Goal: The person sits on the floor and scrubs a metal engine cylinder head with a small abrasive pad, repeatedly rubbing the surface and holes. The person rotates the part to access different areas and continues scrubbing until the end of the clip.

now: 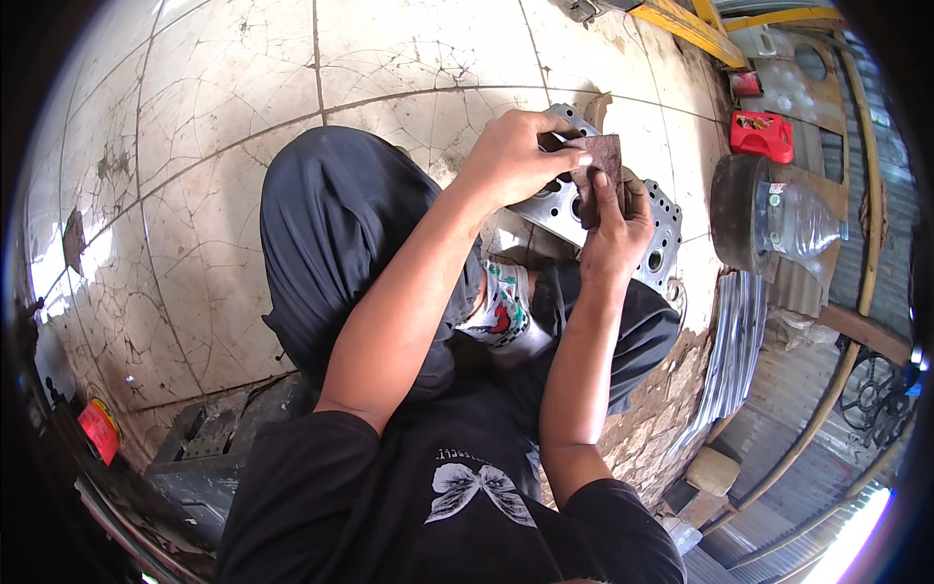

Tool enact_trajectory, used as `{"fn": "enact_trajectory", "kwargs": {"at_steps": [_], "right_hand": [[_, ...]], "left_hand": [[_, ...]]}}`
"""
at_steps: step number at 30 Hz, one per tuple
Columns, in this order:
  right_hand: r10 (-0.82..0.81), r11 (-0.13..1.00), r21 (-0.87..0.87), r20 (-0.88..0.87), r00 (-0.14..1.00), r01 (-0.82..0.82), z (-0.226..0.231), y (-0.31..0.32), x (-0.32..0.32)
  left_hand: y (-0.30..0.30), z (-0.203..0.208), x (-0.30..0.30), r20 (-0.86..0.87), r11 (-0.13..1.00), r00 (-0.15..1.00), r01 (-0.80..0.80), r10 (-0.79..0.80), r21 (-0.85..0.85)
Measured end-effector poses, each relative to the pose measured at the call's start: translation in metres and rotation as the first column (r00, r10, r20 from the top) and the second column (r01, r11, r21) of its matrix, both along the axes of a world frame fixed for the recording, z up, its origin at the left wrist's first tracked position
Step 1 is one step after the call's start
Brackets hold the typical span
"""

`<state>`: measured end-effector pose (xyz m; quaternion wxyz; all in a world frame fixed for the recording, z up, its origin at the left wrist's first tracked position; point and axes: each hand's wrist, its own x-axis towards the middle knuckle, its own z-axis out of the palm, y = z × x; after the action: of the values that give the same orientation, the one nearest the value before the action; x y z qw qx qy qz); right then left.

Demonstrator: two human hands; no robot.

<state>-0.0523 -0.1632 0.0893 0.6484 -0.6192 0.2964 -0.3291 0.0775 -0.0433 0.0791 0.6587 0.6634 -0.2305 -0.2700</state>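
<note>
Both my hands meet above a grey metal engine cylinder head (664, 229) that lies on the floor in front of my crossed legs. Between them is a small reddish-brown sheet (605, 152) that looks like sandpaper. My left hand (525, 156) pinches its left edge between thumb and fingers. From below and the right, my right hand (618, 229) grips the same sheet, with its thumb on the near face and its fingers curled behind. Together the hands and sheet cover the middle of the cylinder head, whose round holes show at both ends.
Cracked pale tiles (224, 224) spread ahead and left. To the right are a red plastic case (762, 136), a black round container (736, 209) and a clear plastic bottle (806, 219) by corrugated sheets. A yellow frame (691, 29) stands far right; a dark box (209, 462) sits near left.
</note>
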Motion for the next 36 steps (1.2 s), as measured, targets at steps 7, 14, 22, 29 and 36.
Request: {"fn": "enact_trajectory", "kwargs": {"at_steps": [7,14,22,29,36], "right_hand": [[-0.123,0.855,-0.517,-0.282,0.952,-0.042,0.003,0.007,-0.001],[-0.037,0.688,-0.652,-0.468,0.883,-0.317,0.032,0.023,-0.002],[-0.145,0.861,-0.503,-0.381,0.913,-0.073,0.010,0.020,0.002],[0.051,0.729,-0.623,-0.363,0.930,-0.283,0.009,0.036,0.027],[0.143,0.782,-0.551,-0.293,0.945,-0.290,-0.016,-0.016,0.035]], "left_hand": [[-0.005,-0.011,-0.002,-0.131,0.998,0.990,0.038,-0.043,-0.041],[-0.003,-0.016,0.000,-0.124,1.000,0.992,0.004,0.000,0.030],[0.005,0.007,0.005,-0.100,0.994,0.992,0.083,-0.076,0.071],[0.000,-0.011,0.002,-0.395,0.974,0.914,-0.161,0.087,-0.158],[0.009,-0.019,0.020,0.102,0.911,0.955,-0.295,0.278,0.287]]}}
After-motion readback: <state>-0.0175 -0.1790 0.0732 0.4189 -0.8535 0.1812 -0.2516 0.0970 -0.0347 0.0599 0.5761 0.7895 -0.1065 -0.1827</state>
